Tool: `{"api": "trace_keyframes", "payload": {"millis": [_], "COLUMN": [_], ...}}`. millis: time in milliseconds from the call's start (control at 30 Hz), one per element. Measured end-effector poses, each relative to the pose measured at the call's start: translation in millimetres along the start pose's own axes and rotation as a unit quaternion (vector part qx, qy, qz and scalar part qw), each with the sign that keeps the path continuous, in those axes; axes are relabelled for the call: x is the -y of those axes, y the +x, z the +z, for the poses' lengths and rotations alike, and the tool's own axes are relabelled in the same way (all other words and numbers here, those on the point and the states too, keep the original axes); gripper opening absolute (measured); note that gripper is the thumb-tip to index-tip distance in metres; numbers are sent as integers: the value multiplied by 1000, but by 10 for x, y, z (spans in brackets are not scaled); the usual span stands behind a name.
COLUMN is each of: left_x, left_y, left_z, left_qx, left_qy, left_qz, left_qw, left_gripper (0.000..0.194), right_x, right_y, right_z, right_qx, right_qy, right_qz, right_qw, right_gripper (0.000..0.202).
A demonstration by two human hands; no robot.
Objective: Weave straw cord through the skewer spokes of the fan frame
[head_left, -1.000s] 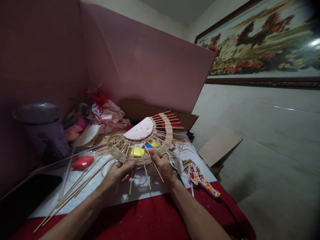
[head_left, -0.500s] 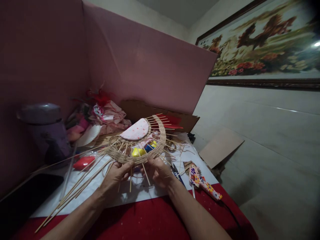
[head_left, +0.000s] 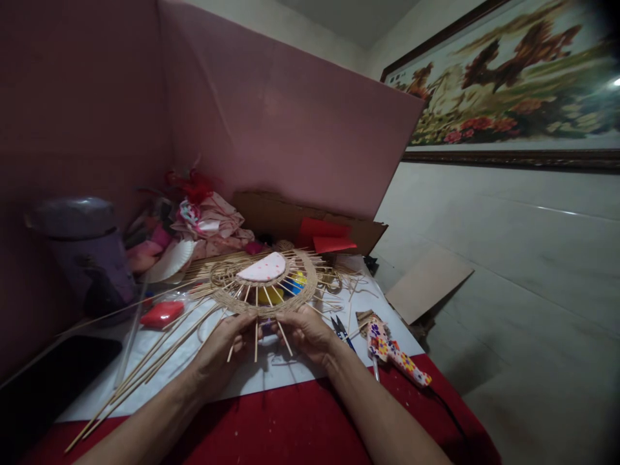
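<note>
A woven fan-shaped piece [head_left: 310, 284] of twine and thin sticks is held up over the table, tilted away from me. Its centre carries a white half-round pad [head_left: 263, 267] with pinkish dots. My left hand [head_left: 225, 339] pinches the near rim from the left, and my right hand [head_left: 305, 332] grips the same rim just right of it. Stick ends poke out between and below my fingers. Yellow and blue packets [head_left: 294, 284] show through the gaps between the sticks.
Loose sticks [head_left: 145, 371] and a red packet [head_left: 163, 314] lie left. Dark scissors [head_left: 343, 332] and a flower-patterned glue gun [head_left: 397, 358] are at the right. A purple bottle [head_left: 92, 265], black phone [head_left: 62, 387], crumpled pink cloth [head_left: 213, 219] and cardboard [head_left: 271, 216] stand or lie around.
The woven piece has been tipped flatter and its far edge lowered, uncovering more of the red paper behind. Both hands still hold the near rim.
</note>
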State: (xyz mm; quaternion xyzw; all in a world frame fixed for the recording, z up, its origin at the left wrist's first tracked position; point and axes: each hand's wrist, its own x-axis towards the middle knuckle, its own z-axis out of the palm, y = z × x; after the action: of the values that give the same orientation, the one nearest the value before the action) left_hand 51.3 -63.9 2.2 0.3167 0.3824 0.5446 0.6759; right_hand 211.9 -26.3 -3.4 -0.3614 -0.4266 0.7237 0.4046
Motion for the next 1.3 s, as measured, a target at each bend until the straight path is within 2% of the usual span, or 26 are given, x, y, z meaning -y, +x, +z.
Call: {"api": "trace_keyframes", "payload": {"millis": [133,267,467,533,633,867,1000,1133,1300], "left_x": [-38,-26,0,10,51,194,173,148,187], "left_y": [-34,-23,-41,-49,-40,-7,-69,-101,-79], "left_z": [25,24,49,64,69,21,90,157,124], "left_qx": [-4,26,-6,19,47,-15,-44,-46,-53], "left_qy": [-50,-81,-127,-106,-76,82,105,57,90], "left_qz": [-33,8,22,24,46,75,58,75,93], "left_qw": [998,996,992,994,995,994,992,994,990], "left_gripper": [13,19,13,6,9,42,43,40,43], "right_x": [-8,-9,6,0,-23,-52,-57,-55,-57], "right_y": [8,4,-17,-13,-2,-26,-39,-51,-62], "right_z": [-20,-13,41,47,48,102,128,133,141], "right_qx": [-10,-11,-36,-34,-22,-6,5,0,-14], "right_qy": [1,14,49,53,56,50,71,54,44], "right_qz": [2,-6,-21,-22,-14,-26,-29,-21,-25], "right_qw": [1000,1000,998,998,998,998,997,998,999], "right_gripper": [20,19,19,20,23,22,19,18,18]}}
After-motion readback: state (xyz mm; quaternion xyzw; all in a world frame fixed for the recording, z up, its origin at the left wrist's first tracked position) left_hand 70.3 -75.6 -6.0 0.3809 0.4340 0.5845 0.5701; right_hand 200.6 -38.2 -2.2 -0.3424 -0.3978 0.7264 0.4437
